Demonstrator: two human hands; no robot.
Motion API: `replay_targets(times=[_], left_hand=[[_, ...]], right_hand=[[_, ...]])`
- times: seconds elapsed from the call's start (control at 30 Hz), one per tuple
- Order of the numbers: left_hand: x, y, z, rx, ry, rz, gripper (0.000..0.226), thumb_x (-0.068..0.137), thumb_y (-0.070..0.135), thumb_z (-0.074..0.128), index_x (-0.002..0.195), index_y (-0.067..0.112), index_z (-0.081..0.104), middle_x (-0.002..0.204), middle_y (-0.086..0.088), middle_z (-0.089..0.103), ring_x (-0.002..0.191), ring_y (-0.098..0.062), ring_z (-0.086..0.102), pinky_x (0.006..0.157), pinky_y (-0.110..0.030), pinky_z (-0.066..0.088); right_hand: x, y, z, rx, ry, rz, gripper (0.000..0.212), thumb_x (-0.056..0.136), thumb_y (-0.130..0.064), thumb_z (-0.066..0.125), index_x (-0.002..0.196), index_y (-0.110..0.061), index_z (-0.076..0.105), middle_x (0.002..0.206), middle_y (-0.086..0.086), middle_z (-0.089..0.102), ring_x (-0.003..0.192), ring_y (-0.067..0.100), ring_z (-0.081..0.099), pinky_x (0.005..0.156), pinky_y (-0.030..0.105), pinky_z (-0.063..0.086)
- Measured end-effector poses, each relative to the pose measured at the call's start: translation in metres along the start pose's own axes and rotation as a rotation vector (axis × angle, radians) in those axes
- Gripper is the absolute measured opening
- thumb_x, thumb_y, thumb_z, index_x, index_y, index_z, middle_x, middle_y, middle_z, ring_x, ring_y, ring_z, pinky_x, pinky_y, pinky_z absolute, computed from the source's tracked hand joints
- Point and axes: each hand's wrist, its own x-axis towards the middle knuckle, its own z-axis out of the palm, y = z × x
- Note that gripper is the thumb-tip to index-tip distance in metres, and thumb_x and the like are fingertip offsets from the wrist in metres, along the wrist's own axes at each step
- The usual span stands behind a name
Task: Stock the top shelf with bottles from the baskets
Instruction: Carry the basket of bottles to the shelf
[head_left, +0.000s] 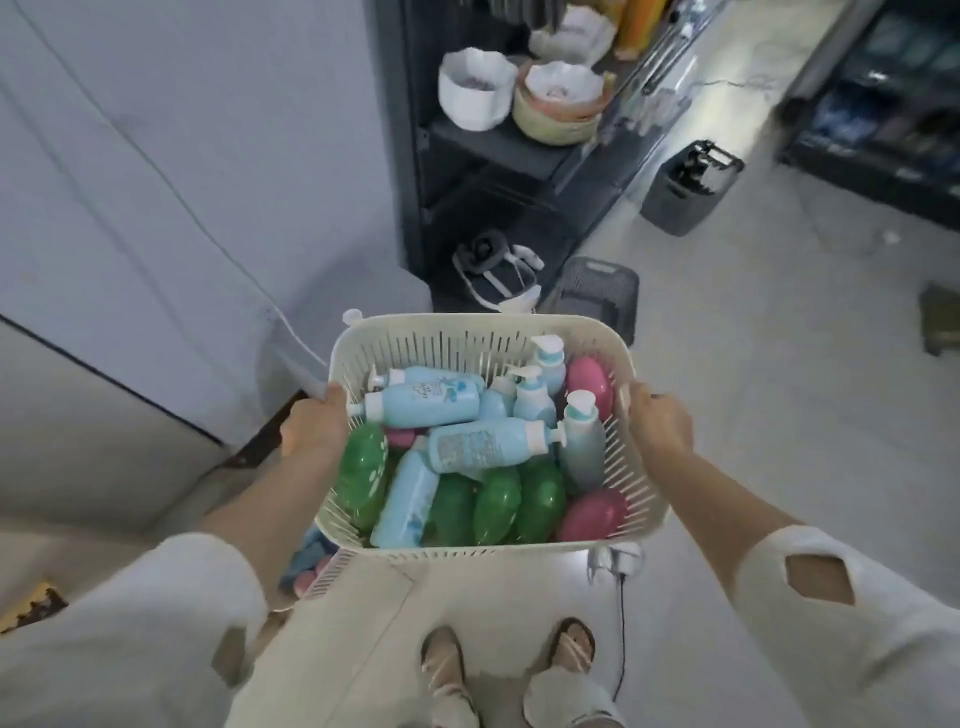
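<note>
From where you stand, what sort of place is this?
Probably a small shop aisle or stockroom. Dark shelving lines the left, more stocked shelves the right, and the left hand and right hand hold a cream basket full of blue, green and pink bottles.

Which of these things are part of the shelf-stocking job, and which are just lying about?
Job: cream basket, gripped by left hand and right hand; blue bottles, green bottles, pink bottles inside it.
Lying about: grey bin, white bags on the dark shelves, black cable.
</note>
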Motion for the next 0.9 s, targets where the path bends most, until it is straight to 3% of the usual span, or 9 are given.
replay_targets(times=[0.17,0.3,0.67,0.9], left_hand=[[-0.062,0.052,0.095,0.054,-0.152,0.213,0.056,0.095,0.044,0.036,0.124,-0.001,0.054,0.125,-0.024,0.056,0.110,-0.042,0.054,0.097,-0.045,0.044],[-0.124,0.093,0.172,0.183,-0.229,0.272,0.059,0.093,0.048,0.037,0.118,-0.001,0.058,0.121,-0.023,0.059,0.106,-0.041,0.056,0.093,-0.044,0.045],[-0.319,0.175,0.362,0.372,-0.547,0.614,0.056,0.094,0.040,0.040,0.115,-0.008,0.058,0.117,-0.030,0.059,0.107,-0.044,0.056,0.095,-0.045,0.045],[-0.446,0.220,0.458,0.512,-0.711,0.865,0.054,0.094,0.042,0.041,0.102,-0.006,0.064,0.109,-0.031,0.061,0.101,-0.043,0.058,0.089,-0.043,0.047]], right_hand=[[0.022,0.092,-0.083,0.097,0.138,0.223,0.056,0.094,-0.044,0.032,0.106,0.000,0.065,0.110,0.024,0.063,0.097,0.036,0.058,0.077,0.034,0.038],[0.036,0.167,-0.152,0.170,0.223,0.344,0.056,0.095,-0.043,0.031,0.106,0.000,0.065,0.110,0.024,0.063,0.099,0.036,0.058,0.080,0.035,0.041],[0.028,0.348,-0.319,0.320,0.476,0.692,0.054,0.097,-0.039,0.032,0.121,0.002,0.058,0.128,0.027,0.054,0.118,0.040,0.050,0.095,0.040,0.039],[0.000,0.429,-0.393,0.466,0.667,0.915,0.056,0.093,-0.044,0.036,0.122,-0.001,0.057,0.126,0.026,0.056,0.114,0.039,0.053,0.093,0.038,0.041]])
